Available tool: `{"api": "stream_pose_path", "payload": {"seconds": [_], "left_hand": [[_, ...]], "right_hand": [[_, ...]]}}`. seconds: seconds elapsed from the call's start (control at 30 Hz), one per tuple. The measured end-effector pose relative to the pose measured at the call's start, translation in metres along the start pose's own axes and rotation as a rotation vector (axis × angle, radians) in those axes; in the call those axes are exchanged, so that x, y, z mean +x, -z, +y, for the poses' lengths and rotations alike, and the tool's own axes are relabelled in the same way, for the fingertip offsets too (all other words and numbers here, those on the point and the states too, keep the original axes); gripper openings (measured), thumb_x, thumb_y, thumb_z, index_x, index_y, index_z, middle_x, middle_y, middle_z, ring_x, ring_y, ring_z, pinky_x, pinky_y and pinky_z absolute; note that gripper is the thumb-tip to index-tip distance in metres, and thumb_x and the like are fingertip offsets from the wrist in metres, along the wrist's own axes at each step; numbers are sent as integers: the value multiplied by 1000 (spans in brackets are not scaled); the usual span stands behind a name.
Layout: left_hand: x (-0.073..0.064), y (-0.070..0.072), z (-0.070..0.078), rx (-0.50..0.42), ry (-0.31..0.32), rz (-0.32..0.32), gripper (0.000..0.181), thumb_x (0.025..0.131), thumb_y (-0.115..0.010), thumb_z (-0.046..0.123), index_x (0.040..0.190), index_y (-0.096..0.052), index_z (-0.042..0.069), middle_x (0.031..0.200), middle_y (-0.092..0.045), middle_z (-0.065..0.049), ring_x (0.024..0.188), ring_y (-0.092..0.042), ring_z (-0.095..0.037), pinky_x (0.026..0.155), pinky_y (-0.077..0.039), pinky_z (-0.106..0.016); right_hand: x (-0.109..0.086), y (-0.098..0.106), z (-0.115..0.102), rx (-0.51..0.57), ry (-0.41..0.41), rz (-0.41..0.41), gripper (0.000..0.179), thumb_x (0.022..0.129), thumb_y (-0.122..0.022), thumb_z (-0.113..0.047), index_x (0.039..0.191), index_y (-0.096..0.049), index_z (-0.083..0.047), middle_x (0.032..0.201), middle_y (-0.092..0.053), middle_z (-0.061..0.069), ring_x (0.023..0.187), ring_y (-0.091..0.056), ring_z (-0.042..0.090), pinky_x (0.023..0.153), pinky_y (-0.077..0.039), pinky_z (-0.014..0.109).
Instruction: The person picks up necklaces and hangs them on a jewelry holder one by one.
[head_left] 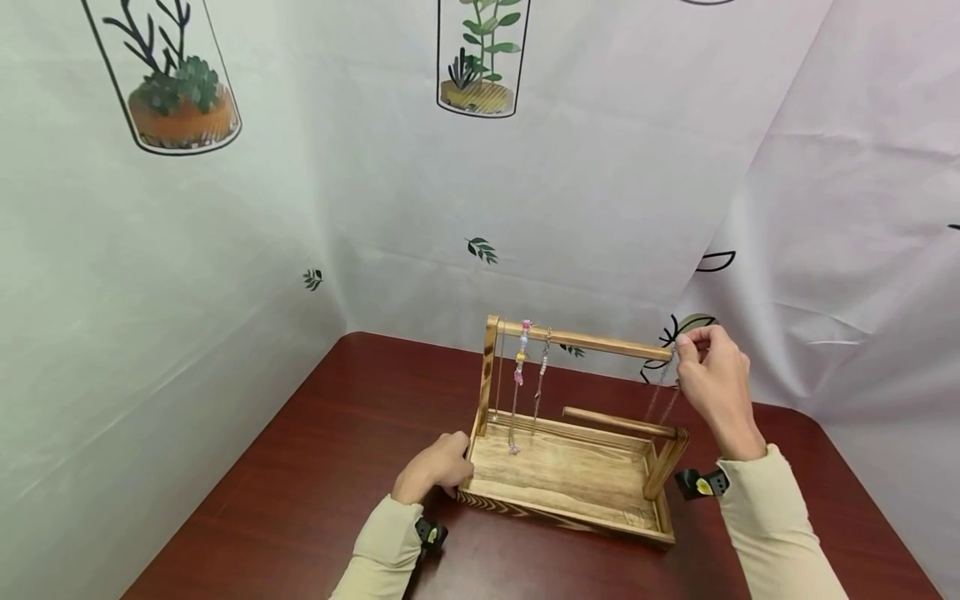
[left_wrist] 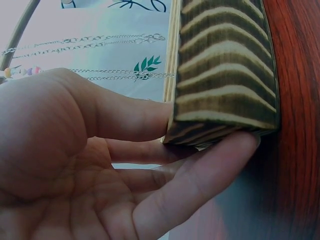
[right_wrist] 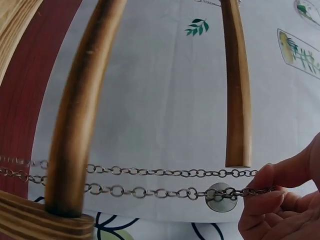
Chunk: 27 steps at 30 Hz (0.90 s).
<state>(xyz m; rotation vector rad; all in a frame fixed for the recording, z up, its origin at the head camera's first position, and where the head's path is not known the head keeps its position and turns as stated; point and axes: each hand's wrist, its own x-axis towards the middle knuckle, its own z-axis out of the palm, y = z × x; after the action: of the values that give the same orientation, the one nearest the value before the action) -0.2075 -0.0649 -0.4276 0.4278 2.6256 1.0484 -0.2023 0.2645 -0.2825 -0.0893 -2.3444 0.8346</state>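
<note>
A wooden jewelry stand (head_left: pixel 562 471) with a tray base and two horizontal bars stands on the table. My left hand (head_left: pixel 438 464) grips the tray's left end; in the left wrist view the thumb lies against the wall (left_wrist: pixel 227 65) and fingers reach underneath. At the free right end of the upper bar (head_left: pixel 600 342), my right hand (head_left: pixel 717 383) pinches a silver chain necklace (right_wrist: pixel 137 192). Its strands hang down past the lower bar (head_left: pixel 618 422), and a round metal disc (right_wrist: pixel 221 198) shows close to the fingertips. The strands inside the right fingers are hidden.
From the upper bar's left part hang a thin necklace (head_left: pixel 500 375), a colorful beaded chain (head_left: pixel 520 367) and a chain with pale beads (head_left: pixel 543 362). The left upright (head_left: pixel 487 375) and right upright (head_left: pixel 666 467) rise from the tray. Patterned cloth (head_left: pixel 585 208) backs the reddish-brown table (head_left: pixel 300 467).
</note>
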Motion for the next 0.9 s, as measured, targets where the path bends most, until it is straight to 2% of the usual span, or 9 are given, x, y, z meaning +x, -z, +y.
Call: {"api": "stream_pose_path", "payload": {"seconds": [0.17,0.43,0.63,0.9], "left_hand": [[-2,1,1,-12,11,-15,12,72,-45,-7,74,-51,3,58,-50,-8,42,-56,-21,43,-52,-34],[-2,1,0,-23,4,-11,12,72,-46,-7,73,-53,4,58,-52,-7,42,-57,-21,42,-52,-33],[-2,2,1,-14,8,-22,12,75,-46,-6,74,-53,4,59,-52,-8,43,-57,-22,44,-52,-34],[-2,1,-1,-5,2,-9,13,73,-45,-6,71,-54,4,55,-53,-8,40,-56,-21,43,-52,-34]], "right_hand": [[3,-1,-3,6,26,-2,21,91,-48,-24,93,-57,-5,73,-62,9,54,-53,8,56,-39,23],[2,-3,-15,19,49,-21,24,93,-48,-24,96,-57,-2,80,-62,12,67,-53,19,60,-39,27],[4,-3,-15,20,25,-28,25,93,-47,-25,96,-57,-2,78,-61,12,66,-53,19,60,-38,27],[6,-5,-15,17,-9,-3,27,93,-47,-26,96,-58,-1,77,-60,12,65,-53,20,59,-39,27]]}}
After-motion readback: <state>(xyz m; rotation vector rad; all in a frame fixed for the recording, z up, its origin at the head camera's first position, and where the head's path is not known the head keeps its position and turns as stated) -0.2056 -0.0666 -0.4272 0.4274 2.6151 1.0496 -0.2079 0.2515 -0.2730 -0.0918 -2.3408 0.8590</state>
